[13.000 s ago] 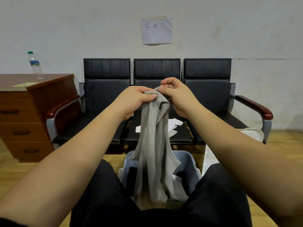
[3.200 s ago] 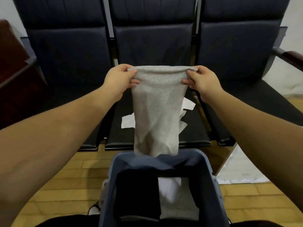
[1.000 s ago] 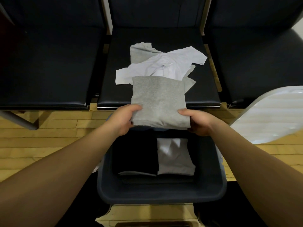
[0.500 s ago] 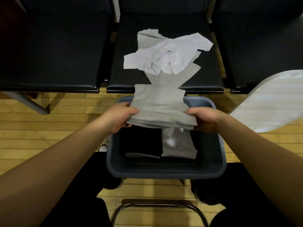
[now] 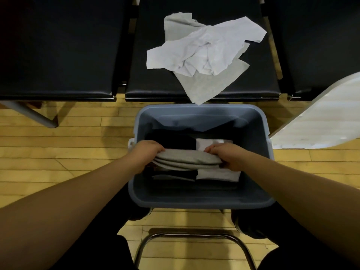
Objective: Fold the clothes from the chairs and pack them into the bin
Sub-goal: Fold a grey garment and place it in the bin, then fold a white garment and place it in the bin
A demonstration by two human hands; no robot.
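A folded grey garment sits low inside the blue-grey bin. My left hand grips its left end and my right hand grips its right end. Beneath it lie a folded black garment on the left and a folded white garment on the right. On the middle black chair seat lies a crumpled white shirt on top of another grey garment, whose corner hangs over the seat's front edge.
Black chair seats stand left and right of the middle one. A white lid-like panel leans at the right of the bin. The metal frame of my own chair shows below, over wooden flooring.
Both hands have lowered the folded grey garment from above the bin's rim down into the bin, onto the black and white stacks. The view has tilted further down.
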